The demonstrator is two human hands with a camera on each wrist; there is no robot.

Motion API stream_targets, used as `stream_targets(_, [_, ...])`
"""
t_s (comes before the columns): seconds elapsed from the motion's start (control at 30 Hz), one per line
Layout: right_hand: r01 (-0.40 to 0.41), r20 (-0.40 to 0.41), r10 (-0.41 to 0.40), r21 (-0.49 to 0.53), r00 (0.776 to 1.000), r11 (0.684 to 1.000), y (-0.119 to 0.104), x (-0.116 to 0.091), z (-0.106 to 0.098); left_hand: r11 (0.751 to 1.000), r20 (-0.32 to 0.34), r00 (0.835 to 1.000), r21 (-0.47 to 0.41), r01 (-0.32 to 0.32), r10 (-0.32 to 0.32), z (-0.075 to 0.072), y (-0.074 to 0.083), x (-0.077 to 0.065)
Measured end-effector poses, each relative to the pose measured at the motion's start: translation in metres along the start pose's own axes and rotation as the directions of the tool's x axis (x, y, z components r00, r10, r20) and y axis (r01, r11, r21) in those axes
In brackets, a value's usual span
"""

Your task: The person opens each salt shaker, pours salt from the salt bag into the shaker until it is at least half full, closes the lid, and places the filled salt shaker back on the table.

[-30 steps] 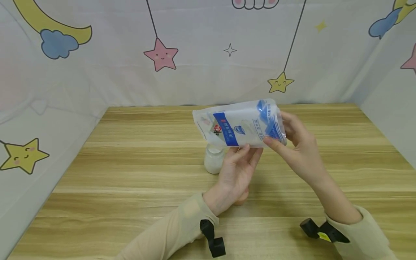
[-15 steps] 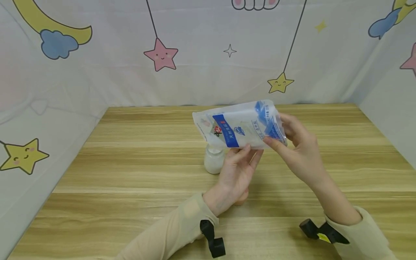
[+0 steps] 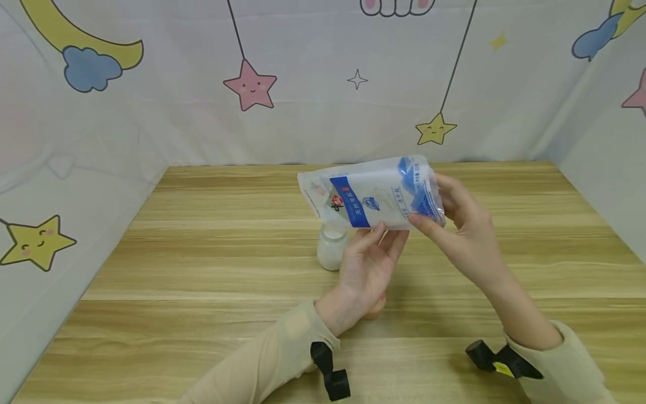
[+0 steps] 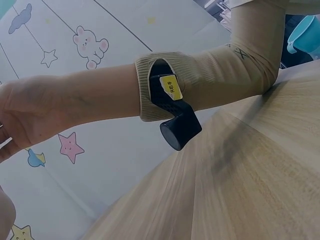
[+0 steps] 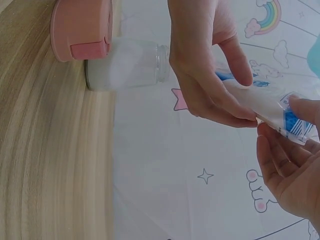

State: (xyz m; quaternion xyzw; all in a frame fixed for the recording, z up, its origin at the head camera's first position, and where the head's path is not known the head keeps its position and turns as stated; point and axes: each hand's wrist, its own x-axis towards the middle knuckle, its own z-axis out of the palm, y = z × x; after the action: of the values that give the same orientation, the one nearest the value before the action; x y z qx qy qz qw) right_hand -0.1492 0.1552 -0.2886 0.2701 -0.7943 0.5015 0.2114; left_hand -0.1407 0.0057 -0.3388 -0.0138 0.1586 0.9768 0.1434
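Note:
A white and blue salt bag (image 3: 375, 193) lies on its side in the air, its narrower left end above a glass jar (image 3: 331, 249). The bag's lower left corner overlaps the jar's mouth in the head view. White grains show inside the jar. My left hand (image 3: 368, 269) holds the bag's lower edge from below, thumb in front and fingers behind. At the right end, my right hand (image 3: 466, 235) pinches the bag between thumb and fingers. Both hands and the bag (image 5: 260, 100) also appear in the right wrist view. The left wrist view shows no bag.
A pink lid (image 5: 82, 30) with a tab stands on the wooden table (image 3: 212, 280) near the jar; in the head view my left hand mostly hides it. White cloth printed with stars (image 3: 249, 85) surrounds the table. A turquoise container (image 4: 305, 36) is at the left wrist view's edge.
The bag dips slightly and rises again, with its left end shifting a little to the left. Both hands keep their hold and hardly move.

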Motion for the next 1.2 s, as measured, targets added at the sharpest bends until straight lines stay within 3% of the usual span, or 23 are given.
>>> stream_targets(0.47, [0.002,0.002,-0.002,0.006,1.000,1.000,-0.0001,0.0008,0.0005,1.000,0.024,1.000,0.013,0.013,-0.013,0.0005,0.0019,-0.0013])
stream_targets(0.8, [0.034,-0.018,-0.033,0.021,0.999,0.999,0.0002,0.0012,0.0029,0.996,0.048,0.999,0.085,0.002,-0.006,-0.0004,0.0010,-0.0009])
stream_targets(1.2, [0.035,-0.020,-0.034,0.021,0.999,0.999,0.0002,0.0013,0.0020,0.999,0.039,0.999,0.051,0.015,-0.017,-0.0005,0.0010,-0.0016])
